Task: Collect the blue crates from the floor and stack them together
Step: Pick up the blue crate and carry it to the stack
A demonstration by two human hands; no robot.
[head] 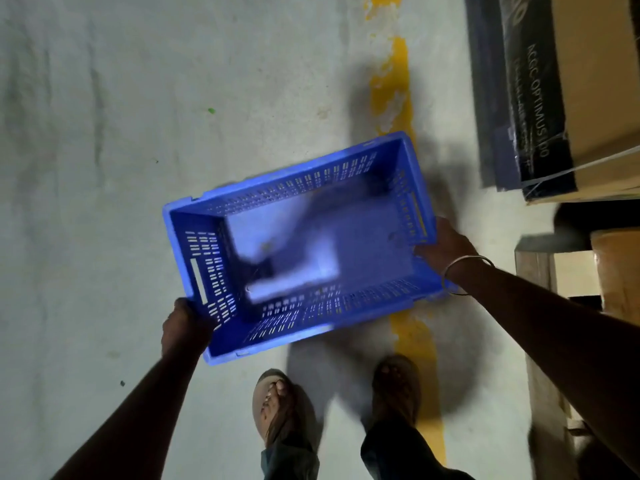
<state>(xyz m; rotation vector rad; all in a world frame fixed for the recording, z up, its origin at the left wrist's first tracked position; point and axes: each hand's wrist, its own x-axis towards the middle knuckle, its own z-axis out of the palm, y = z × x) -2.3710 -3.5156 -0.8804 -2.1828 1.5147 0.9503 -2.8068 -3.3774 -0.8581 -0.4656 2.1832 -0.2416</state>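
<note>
1. One blue crate (311, 244) is held up over the grey floor (104, 133), open side up and tilted.
2. Its left end is gripped by the left hand (185, 327).
3. Its right end is gripped by the right hand (446, 247).
4. A yellow line (393, 88) is painted on the floor under it.
5. Big boxes (588, 81) are seen at the right.

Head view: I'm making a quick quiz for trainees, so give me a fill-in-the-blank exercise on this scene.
1. The crate is coloured ____.
2. The crate is gripped by ____ hands: left hand, right hand.
3. The bangle sits on the ____ wrist.
4. The painted line on the floor is ____.

Missing words: blue; two; right; yellow
</note>
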